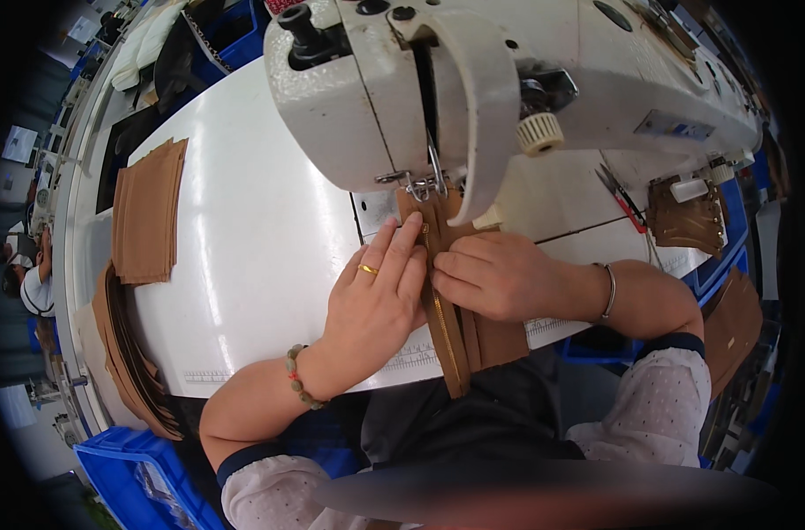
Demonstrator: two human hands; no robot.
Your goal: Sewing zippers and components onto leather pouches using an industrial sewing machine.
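A white sewing machine (358, 106) stands over the table, its presser foot (423, 187) down near a brown piece of material (500, 343). Along that piece runs a brown zipper (447, 340) with gold-coloured teeth, its lower end hanging past the table's front edge. My left hand (376, 283) lies flat on the work, fingers stretched toward the presser foot, a gold ring on one of them. Just right of the zipper, my right hand (491, 274) has its fingers bent and pressed together on the brown material, pinching its edge.
A stack of brown panels (148, 212) lies at the table's left, with more brown pieces (124, 353) draped over the edge below. Red-handled scissors (623, 199) and a dark brown bundle (685, 216) are at the right. A blue crate (146, 473) stands at lower left.
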